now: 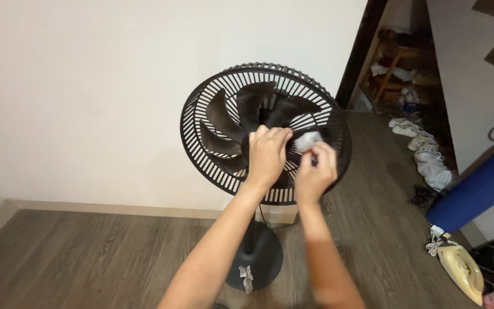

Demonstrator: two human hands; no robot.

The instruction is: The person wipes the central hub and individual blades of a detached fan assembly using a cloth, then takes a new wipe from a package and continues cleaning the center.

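Count by kind
One fan (218, 109), two hands, two crumpled wipes, one iron (461, 269) at 4 o'clock, one blue roll (481, 186).

The left hand (267, 155) is covering the hub of the fan (265, 131), so the blade centre is not showing. The right hand (314, 174) is hiding most of a small white wad (307, 141); its material cannot be told. Both forearms are masking part of the stand and the round base (264, 260). The bottom edge is cutting off both arms. At the right edge, the blue roll (478, 189) and the yellow iron (461, 269) are only partly showing. The shoes (424, 146) are too small to tell apart.
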